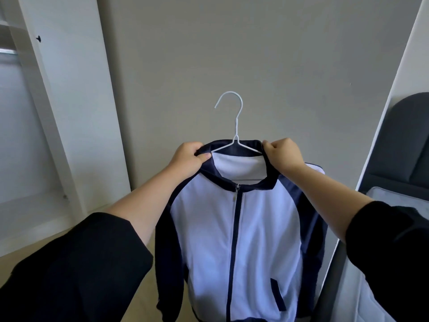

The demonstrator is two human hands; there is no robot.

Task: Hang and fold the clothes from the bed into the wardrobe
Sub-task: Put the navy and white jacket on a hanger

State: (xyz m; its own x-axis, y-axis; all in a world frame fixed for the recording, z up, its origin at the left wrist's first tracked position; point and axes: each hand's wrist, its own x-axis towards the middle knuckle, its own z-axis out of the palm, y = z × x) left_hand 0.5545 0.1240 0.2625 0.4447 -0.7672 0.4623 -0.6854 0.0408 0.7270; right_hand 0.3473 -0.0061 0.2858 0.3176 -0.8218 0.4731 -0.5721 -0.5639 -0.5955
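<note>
**Jacket held up on hanger, both hands at the collar**

Both arms reach forward and up, forearms bare, black sleeves [81,263] pushed back toward the elbows. They converge from 7 and 4 o'clock toward frame centre.

The left hand [189,159] grips the navy collar at its 9 o'clock side. The fingers are curled over the top edge and the thumb is pressed flat on the front of the fabric. The right hand [282,156] is at the collar's 3 o'clock side, knuckles up and fingers clenched round the fabric. Its fingertips are hidden behind the collar.

The zip-up jacket [262,240] has a white body with navy sleeves, collar and zip tape. It hangs front-on between the hands, from centre down to 6 o'clock, and is zipped to just below the collar. A slanted navy pocket trim [277,293] sits at its 5 o'clock.

A white wire hanger [236,129] sits inside the neck opening. Its hook rises at 12 o'clock above the collar, with the open end pointing toward 9 o'clock. Its shoulders run under the collar toward each hand, but I cannot tell whether the fingers also clasp the wire.

The white wardrobe [69,101] stands at 9 o'clock, with its metal rail [8,51] at 10 o'clock, well apart from the hook. The bed's mattress [394,198] and dark headboard [406,135] lie at 3 o'clock. Behind the jacket is a plain grey wall [232,43].
</note>
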